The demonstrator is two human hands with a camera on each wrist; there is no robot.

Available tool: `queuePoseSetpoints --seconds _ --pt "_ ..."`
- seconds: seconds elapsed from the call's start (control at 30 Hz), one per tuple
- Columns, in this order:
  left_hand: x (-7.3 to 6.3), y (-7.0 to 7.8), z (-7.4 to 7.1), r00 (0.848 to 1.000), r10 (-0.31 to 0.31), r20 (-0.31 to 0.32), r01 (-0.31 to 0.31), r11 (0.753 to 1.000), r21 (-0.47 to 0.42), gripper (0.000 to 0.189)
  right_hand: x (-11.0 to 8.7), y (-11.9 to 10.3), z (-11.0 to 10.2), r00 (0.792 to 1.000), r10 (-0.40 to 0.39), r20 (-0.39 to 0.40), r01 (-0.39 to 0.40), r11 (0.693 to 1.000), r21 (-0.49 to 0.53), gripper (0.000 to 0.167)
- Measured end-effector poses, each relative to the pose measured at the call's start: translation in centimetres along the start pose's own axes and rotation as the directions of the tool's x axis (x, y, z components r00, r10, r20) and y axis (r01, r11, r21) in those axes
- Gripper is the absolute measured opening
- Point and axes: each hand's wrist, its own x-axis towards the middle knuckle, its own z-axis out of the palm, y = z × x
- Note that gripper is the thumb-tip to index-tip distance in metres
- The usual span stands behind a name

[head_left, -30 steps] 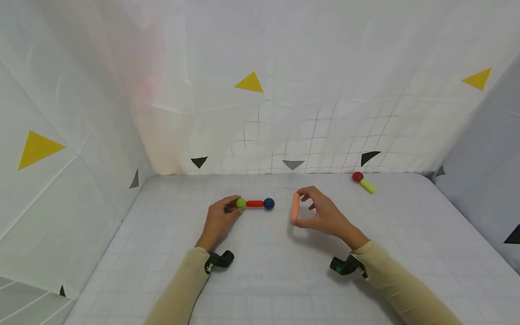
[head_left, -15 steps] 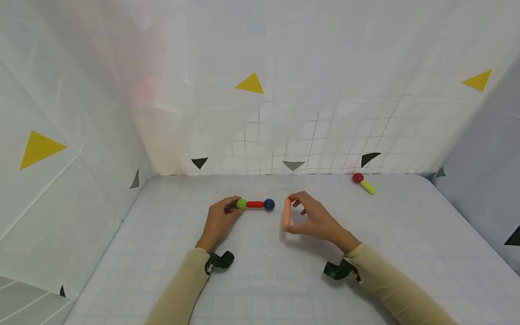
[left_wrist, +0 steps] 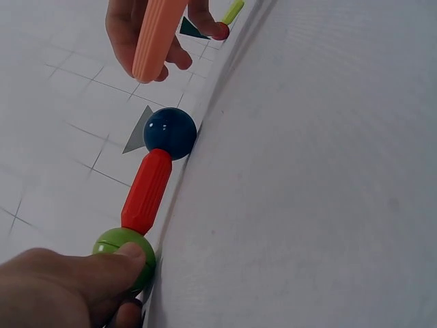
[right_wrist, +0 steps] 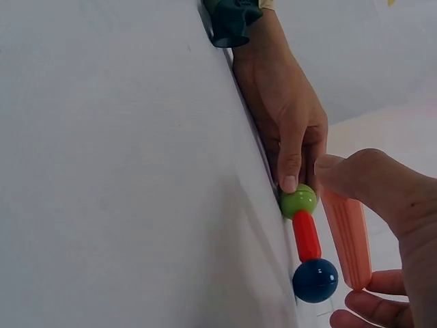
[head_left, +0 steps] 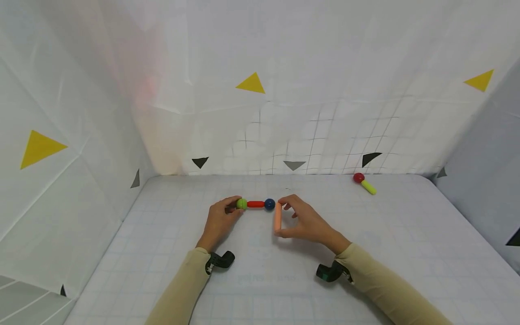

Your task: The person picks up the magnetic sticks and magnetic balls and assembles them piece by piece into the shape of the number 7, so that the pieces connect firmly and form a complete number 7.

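My left hand (head_left: pixel 221 221) pinches a green ball (head_left: pixel 241 204) between thumb and fingers. A short red rod (head_left: pixel 255 204) joins that ball to a dark blue ball (head_left: pixel 270 204), and the joined row lies along the table. Just right of the blue ball, my right hand (head_left: pixel 310 223) holds an orange ribbed rod (head_left: pixel 278 218) by its two ends, thumb at the near end and a finger at the far end. In the left wrist view a gap shows between the orange rod (left_wrist: pixel 158 41) and the blue ball (left_wrist: pixel 170 134).
Toward the back right of the white table (head_left: pixel 406 253) lie a dark red ball (head_left: pixel 359 178) and a yellow-green rod (head_left: pixel 369 187), end to end. White sheeting with yellow, black and grey triangles rises behind the table and at both sides.
My right hand has moved left and slightly nearer to me with the orange rod, bringing it close to the blue ball. My left hand and the joined row have stayed in place.
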Motion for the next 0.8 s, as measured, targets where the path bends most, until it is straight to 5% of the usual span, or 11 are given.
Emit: queuePoseSetpoints --seconds 0.8 --pt "0.2 -0.4 0.0 1.0 0.028 0.002 -0.028 0.999 0.023 0.04 1.0 0.4 2.5 0.999 -0.042 0.026 0.044 0.995 -0.09 0.074"
